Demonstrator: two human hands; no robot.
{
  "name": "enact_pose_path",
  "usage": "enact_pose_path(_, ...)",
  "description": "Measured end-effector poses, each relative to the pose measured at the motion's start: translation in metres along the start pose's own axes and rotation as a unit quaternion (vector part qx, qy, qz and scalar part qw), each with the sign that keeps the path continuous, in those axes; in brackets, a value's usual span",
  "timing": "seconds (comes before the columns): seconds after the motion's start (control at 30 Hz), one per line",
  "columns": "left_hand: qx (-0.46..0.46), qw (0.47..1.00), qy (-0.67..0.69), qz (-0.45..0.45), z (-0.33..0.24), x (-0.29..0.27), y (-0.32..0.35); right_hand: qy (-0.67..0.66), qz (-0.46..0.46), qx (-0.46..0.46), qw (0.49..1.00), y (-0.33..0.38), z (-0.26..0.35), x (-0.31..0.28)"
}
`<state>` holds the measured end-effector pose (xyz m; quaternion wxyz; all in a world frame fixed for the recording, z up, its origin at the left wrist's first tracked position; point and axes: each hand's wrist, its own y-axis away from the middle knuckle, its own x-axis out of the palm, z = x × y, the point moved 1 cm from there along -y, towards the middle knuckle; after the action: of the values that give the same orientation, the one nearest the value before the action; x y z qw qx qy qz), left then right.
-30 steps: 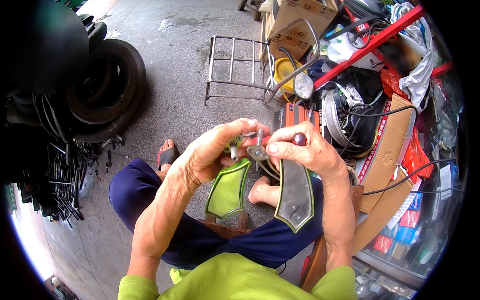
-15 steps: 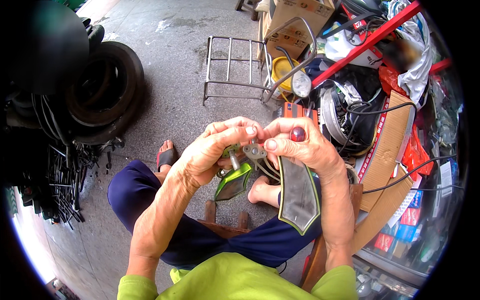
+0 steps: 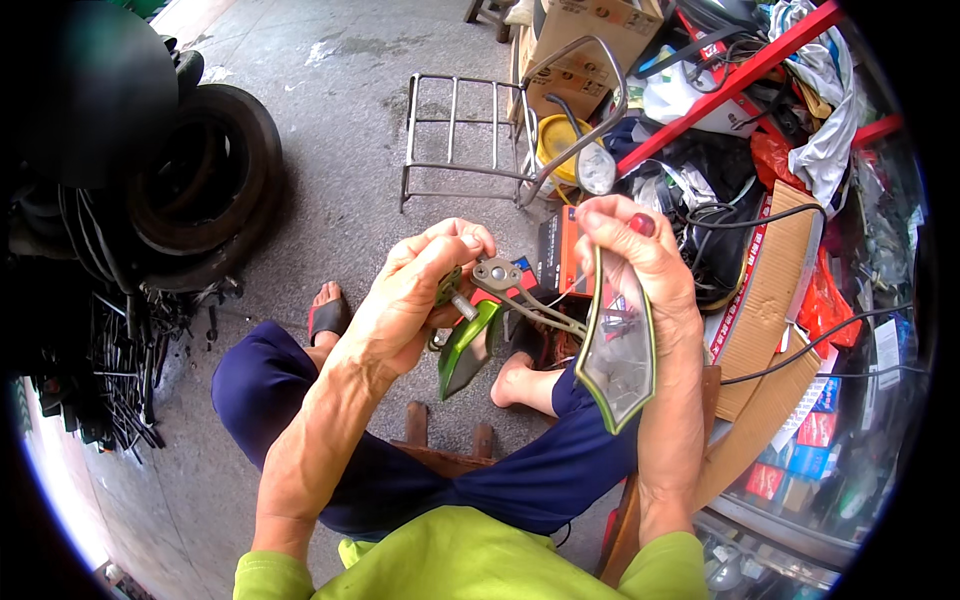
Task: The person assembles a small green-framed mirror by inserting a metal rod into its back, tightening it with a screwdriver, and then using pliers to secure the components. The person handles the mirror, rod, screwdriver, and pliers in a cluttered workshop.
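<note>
My left hand (image 3: 420,290) grips the metal stem end of a green-backed pointed mirror (image 3: 468,346), which hangs below the fingers. My right hand (image 3: 640,270) holds a second pointed mirror (image 3: 615,355) with a green rim by its top edge, glass side toward me. A thin metal bracket arm (image 3: 515,292) with a round eyelet runs between the two hands. Both hands are raised above my knees in dark blue trousers.
A chrome wire rack (image 3: 470,130) lies on the concrete ahead. Black tyres (image 3: 190,190) and a heap of dark metal parts (image 3: 120,370) are at the left. Cardboard boxes (image 3: 585,45), a red bar (image 3: 740,80), cables and packaged goods crowd the right. A wooden stool (image 3: 440,450) shows beneath me.
The hands have drawn apart. The left mirror has turned edge-on and dropped lower, while the right hand has lifted its mirror and swung it to the right.
</note>
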<state>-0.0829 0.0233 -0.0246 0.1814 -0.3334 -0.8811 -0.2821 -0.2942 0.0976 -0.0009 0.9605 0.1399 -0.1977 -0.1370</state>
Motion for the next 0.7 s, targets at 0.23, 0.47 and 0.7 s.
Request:
enact_pose_path(0.23, 0.026, 0.998, -0.039, -0.031, 0.005, 0.0, 0.009, -0.021, -0.189, -0.186, 0.964, -0.011, 0.008, -0.037)
enact_pose_path(0.47, -0.043, 0.996, -0.048, 0.062, 0.028, 0.016, 0.033, -0.045, -0.332, -0.239, 0.911, -0.017, 0.01, -0.051)
enact_pose_path(0.7, -0.125, 0.971, -0.025, 0.201, 0.017, 0.012, 0.039, 0.022, -0.185, -0.227, 0.956, -0.011, 0.016, -0.02)
